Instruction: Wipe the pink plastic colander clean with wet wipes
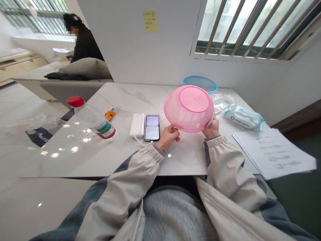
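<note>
I hold a pink perforated plastic basket [188, 107] tilted up above the marble table [120, 157], its bottom facing me. My left hand [168, 136] grips the basket's near left rim, fingers curled. My right hand [212, 127] grips the near right rim together with a white wipe that shows at the basket's edge. A blue basket [200, 83] stands behind the pink one, by the wall.
A phone [152, 127] leans on a white power bank [137, 125] left of my hands. A red-capped water bottle [92, 118] lies at the left, with an orange tag [109, 115] beside it. A wipes pack [242, 116] and papers [273, 152] lie right. A person sits far left.
</note>
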A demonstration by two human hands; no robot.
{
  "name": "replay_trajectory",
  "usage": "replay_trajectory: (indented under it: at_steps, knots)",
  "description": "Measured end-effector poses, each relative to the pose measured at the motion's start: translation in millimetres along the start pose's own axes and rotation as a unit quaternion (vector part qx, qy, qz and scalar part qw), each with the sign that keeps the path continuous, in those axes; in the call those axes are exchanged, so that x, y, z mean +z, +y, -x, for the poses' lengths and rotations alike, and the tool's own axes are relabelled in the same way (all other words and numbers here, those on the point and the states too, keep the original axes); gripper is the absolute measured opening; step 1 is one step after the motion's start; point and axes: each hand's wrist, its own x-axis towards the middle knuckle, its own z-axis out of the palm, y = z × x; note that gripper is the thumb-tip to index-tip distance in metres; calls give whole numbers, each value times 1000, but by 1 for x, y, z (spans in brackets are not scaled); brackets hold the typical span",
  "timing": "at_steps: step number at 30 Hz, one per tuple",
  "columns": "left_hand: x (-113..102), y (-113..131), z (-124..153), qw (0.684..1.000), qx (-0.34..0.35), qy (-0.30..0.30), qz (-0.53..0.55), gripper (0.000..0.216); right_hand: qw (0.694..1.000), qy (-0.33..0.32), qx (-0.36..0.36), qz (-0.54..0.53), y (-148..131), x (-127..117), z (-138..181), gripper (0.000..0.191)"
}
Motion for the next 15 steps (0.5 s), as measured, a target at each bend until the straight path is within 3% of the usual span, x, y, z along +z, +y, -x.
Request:
replay_trajectory:
  at_steps: [5,15]
  knots:
    - [1,0,-1,999,13,38,-18,22,1000,0,4,-4,-1,1,0,43]
    - [3,6,4,999,-15,22,-40,37,1000,-12,-2,0,0,1,1,38]
